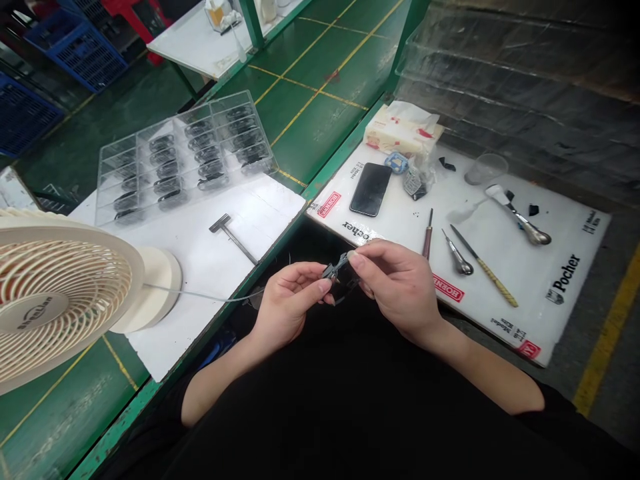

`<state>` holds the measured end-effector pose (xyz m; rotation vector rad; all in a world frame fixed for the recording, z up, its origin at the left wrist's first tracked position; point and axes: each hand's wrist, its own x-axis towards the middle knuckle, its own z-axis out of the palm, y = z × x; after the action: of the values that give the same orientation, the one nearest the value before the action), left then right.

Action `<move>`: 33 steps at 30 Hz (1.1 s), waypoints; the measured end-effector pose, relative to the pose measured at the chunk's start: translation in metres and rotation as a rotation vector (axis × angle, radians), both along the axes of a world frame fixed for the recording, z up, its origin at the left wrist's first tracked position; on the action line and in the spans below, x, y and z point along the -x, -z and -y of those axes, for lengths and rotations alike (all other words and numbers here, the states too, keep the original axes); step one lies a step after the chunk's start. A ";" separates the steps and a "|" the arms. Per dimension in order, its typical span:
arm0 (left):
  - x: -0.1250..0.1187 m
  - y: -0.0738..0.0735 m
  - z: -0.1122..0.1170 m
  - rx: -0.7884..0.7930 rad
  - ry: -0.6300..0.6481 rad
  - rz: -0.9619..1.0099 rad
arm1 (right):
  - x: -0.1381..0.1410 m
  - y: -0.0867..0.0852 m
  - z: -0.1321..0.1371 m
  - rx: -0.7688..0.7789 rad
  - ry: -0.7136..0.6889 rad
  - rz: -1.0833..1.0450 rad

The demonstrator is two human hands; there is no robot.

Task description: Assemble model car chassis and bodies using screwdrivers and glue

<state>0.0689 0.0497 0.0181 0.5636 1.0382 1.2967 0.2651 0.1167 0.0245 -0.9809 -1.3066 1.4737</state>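
Note:
Close to my body, both hands meet around a small dark grey part [338, 268] with thin, angular pieces; its exact kind is hard to make out. My left hand [295, 293] is closed, pinching the part's left end between thumb and fingers. From the other side, my right hand [397, 283] grips the upper right end with thumb and forefinger. A dark curved strip hangs below, partly covered by the fingers. On the board to the right lie a screwdriver with a brown handle [427, 235], a short pointed tool [457, 253] and a file with a yellow handle [485, 265].
A clear compartment tray [111, 148] holds several dark parts at the left, behind a cream fan [37, 313] with a cable. A metal T-shaped tool [233, 237] lies nearby. Rightward are a phone [371, 189], a tissue pack [395, 127] and a metal-handled tool [520, 217].

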 end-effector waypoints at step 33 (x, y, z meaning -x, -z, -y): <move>0.001 -0.005 -0.001 -0.006 0.006 -0.009 | -0.003 0.004 -0.005 0.017 -0.053 0.070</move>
<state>0.0676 0.0507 0.0236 0.5773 1.0391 1.2938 0.2686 0.1220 0.0207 -1.0246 -1.3816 1.5043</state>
